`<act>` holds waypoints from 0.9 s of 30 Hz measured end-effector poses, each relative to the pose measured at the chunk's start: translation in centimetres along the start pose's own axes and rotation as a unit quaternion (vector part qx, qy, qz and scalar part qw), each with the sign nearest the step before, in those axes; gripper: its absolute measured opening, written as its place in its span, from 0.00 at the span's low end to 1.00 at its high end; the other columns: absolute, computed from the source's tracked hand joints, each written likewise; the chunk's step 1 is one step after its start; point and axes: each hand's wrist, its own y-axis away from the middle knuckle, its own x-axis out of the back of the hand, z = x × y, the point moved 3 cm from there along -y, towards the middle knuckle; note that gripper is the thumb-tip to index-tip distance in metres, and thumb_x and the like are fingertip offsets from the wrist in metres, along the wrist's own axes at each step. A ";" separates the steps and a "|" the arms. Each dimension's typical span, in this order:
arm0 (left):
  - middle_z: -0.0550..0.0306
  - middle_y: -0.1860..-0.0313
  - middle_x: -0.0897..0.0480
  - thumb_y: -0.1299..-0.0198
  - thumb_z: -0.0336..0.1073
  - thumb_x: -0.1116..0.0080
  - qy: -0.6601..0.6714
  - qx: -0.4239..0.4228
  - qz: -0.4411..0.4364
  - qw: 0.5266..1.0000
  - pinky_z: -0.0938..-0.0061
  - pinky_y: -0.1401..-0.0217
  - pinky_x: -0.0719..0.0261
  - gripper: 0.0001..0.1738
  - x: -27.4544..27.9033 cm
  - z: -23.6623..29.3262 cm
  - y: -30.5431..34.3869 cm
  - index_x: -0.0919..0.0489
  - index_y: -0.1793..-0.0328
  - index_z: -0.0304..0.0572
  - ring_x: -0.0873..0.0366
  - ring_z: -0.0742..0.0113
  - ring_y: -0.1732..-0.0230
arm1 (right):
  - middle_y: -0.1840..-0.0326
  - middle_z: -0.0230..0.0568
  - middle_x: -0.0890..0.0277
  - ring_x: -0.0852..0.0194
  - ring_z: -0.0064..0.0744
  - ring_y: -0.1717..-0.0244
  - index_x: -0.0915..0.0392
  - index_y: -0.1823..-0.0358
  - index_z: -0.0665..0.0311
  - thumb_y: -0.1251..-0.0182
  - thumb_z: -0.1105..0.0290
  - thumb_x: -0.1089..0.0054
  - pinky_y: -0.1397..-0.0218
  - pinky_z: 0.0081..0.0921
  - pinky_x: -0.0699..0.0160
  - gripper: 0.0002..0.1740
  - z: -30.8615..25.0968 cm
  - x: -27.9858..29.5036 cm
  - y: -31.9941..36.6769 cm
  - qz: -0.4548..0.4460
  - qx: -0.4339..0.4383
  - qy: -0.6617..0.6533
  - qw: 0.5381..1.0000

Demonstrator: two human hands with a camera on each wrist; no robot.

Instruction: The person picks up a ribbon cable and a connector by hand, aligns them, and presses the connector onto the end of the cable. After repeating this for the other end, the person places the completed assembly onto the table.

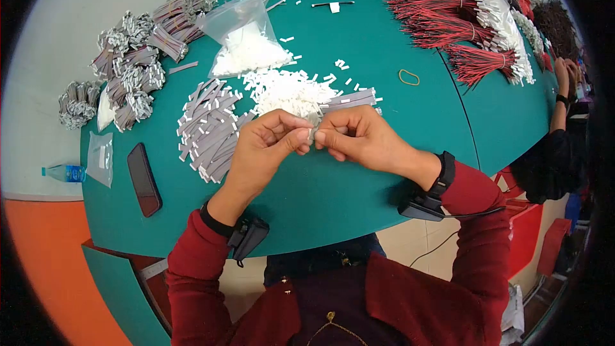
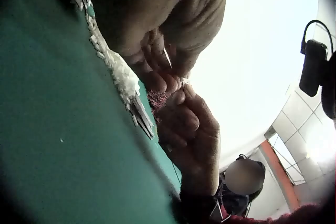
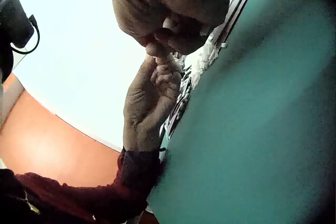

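A small pale piece [image 1: 312, 133] is held above the table [image 1: 288, 218], near heaped grey strips [image 1: 211, 131] and white bits [image 1: 282, 93]; the left hand [image 1: 266, 141] and right hand [image 1: 365, 134] pinch it, covering most of it, its ends unclear.

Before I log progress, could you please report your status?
Left hand and right hand: both pinching. Small pale piece: held between them, partly hidden. White pieces: heaped just beyond.

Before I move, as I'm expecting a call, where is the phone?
In the head view, the black phone lies at the left of the green table, between the clear bag and the pile of grey strips.
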 end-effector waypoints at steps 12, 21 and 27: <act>0.66 0.78 0.38 0.31 0.45 0.58 -0.177 0.007 -0.070 0.982 0.80 0.72 0.42 0.18 -0.2 0.6 0.5 0.33 0.70 0.40 0.43 0.78 0.74 | 0.84 0.25 0.34 0.42 0.13 0.81 0.26 0.73 0.66 0.33 0.68 0.49 0.78 0.17 0.44 0.12 0.3 -0.3 0.0 -0.011 0.036 0.043 0.998; 0.67 0.78 0.37 0.31 0.44 0.58 -0.073 0.035 -0.063 0.995 0.82 0.74 0.42 0.17 -1.1 -0.2 0.8 0.33 0.71 0.42 0.42 0.80 0.76 | 0.84 0.26 0.34 0.41 0.13 0.80 0.27 0.74 0.66 0.33 0.71 0.50 0.78 0.17 0.43 0.11 -0.3 -1.1 0.6 -0.002 0.048 0.017 0.999; 0.69 0.79 0.37 0.31 0.43 0.56 -0.069 0.014 -0.028 0.997 0.84 0.75 0.43 0.16 -1.3 0.0 0.7 0.32 0.71 0.42 0.43 0.82 0.77 | 0.84 0.26 0.35 0.42 0.13 0.81 0.27 0.74 0.67 0.34 0.71 0.50 0.78 0.18 0.42 0.11 -0.8 -0.6 0.6 -0.006 0.052 0.057 0.997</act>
